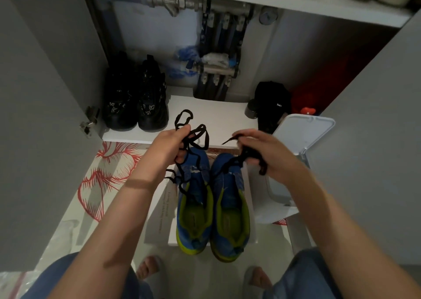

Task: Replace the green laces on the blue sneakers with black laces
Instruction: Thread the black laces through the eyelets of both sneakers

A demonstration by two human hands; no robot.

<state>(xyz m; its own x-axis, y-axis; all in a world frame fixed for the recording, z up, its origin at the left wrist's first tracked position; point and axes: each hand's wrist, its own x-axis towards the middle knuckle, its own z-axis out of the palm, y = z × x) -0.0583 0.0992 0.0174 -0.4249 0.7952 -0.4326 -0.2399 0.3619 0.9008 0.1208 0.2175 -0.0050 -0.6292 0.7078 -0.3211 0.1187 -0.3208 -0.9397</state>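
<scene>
Two blue sneakers with lime-green linings stand side by side on a white box lid, the left sneaker [194, 198] and the right sneaker [230, 205], toes pointing away from me. No green laces show on them. My left hand [170, 146] grips a bunch of black lace [200, 137] above the left sneaker's toe, with loops hanging down over the shoe. My right hand [264, 150] holds a second black lace [237, 159] above the right sneaker, its tip sticking out to the left.
An open cabinet lies ahead with a white shelf [216, 116], a pair of black sneakers [134, 98] at its left, a black cap [272, 102] at its right and pipes behind. A white lidded bin [298, 132] stands right of the shoes. A red-patterned mat [107, 173] lies left.
</scene>
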